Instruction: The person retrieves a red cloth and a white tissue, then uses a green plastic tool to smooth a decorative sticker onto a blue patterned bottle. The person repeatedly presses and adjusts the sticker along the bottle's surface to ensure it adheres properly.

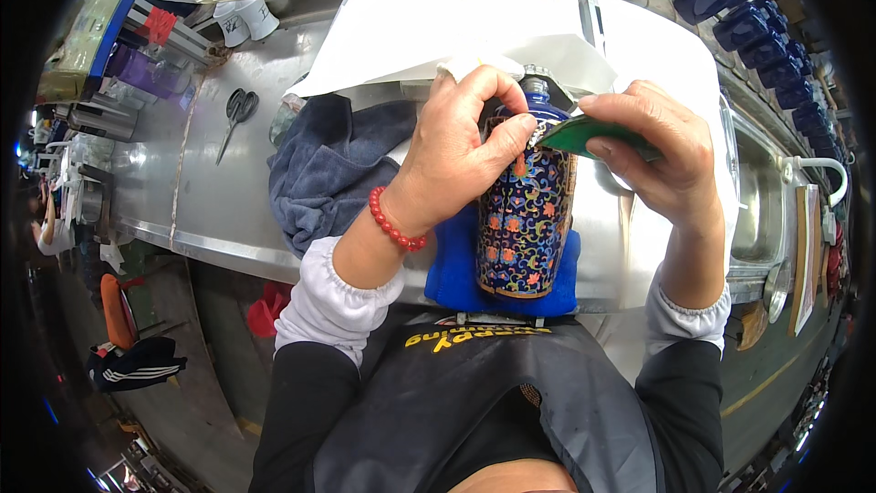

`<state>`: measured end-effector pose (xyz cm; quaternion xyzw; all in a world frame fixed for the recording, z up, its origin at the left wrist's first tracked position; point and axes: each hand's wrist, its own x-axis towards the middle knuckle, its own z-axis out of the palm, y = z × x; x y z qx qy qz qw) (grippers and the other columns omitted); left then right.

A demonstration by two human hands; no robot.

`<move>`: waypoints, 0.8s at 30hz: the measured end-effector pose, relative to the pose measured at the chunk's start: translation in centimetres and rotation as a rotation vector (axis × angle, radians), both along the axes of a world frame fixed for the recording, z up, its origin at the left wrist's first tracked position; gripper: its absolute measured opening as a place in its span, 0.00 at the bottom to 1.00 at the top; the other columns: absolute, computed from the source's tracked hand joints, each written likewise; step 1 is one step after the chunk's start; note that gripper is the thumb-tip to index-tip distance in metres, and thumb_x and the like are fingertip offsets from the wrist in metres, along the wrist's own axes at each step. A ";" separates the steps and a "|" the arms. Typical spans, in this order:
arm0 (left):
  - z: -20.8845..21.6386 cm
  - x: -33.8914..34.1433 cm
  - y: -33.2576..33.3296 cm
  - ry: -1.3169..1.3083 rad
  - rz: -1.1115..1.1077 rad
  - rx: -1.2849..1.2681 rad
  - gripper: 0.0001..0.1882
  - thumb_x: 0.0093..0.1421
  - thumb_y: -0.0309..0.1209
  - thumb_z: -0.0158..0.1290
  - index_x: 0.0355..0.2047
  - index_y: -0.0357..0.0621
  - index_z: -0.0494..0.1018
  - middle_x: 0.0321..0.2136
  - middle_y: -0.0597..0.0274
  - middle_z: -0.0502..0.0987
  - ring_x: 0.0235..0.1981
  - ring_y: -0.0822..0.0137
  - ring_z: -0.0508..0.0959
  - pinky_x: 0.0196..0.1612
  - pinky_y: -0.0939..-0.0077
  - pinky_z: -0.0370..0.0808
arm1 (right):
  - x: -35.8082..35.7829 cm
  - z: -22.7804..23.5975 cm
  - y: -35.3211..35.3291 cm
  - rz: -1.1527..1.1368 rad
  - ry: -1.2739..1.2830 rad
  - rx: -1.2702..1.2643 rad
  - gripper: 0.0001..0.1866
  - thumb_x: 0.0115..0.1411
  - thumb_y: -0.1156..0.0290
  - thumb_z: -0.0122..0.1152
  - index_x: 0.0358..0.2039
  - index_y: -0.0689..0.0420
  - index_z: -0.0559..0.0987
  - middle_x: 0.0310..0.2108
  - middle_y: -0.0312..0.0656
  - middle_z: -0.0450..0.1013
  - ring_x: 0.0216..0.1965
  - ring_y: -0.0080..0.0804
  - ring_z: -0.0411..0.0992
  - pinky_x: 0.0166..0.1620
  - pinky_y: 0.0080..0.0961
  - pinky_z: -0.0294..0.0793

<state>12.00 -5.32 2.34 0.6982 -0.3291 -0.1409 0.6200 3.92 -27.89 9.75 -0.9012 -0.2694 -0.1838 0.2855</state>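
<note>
Thumb and forefinger bent, the left hand point(464, 139) touched the bottle point(523, 228), its grip unclear; the right hand point(663, 148) pinched a green scraper point(575, 138), fingers above thumb.

Floral blue bottle point(525, 228), neck pointing away, green piece point(598, 138) at shoulder

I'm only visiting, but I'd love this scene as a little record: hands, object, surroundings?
Left hand: at the bottle, near its neck
Right hand: holds a flat green piece
Bottle: dark blue, multicoloured floral pattern, neck at the far end
Beneath bottle: blue cloth
Left of bottle: grey-blue towel, scissors
Beyond bottle: white sheet
Upper right: dark blue vessels
</note>
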 end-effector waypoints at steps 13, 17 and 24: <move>-0.2 0.2 0.2 -0.040 -0.038 0.022 0.08 0.66 0.26 0.57 0.41 0.39 0.70 0.37 0.63 0.73 0.26 0.75 0.79 0.30 0.81 0.75 | 0.0 -0.1 0.9 -0.071 0.092 0.095 0.15 0.56 0.80 0.69 0.46 0.61 0.82 0.35 0.44 0.81 0.33 0.33 0.81 0.35 0.24 0.79; -0.4 0.2 0.2 -0.064 -0.029 0.025 0.08 0.66 0.26 0.57 0.41 0.39 0.70 0.37 0.64 0.74 0.27 0.75 0.79 0.31 0.81 0.76 | 0.2 0.3 1.1 -0.047 0.091 0.103 0.15 0.56 0.80 0.69 0.46 0.61 0.82 0.35 0.44 0.81 0.32 0.33 0.81 0.34 0.24 0.79; -0.7 0.2 0.1 -0.082 -0.008 0.007 0.08 0.66 0.25 0.56 0.42 0.39 0.70 0.36 0.64 0.74 0.27 0.75 0.79 0.31 0.81 0.76 | 0.4 1.0 1.4 -0.058 0.117 0.045 0.15 0.58 0.81 0.68 0.46 0.63 0.82 0.32 0.43 0.80 0.31 0.27 0.81 0.35 0.21 0.77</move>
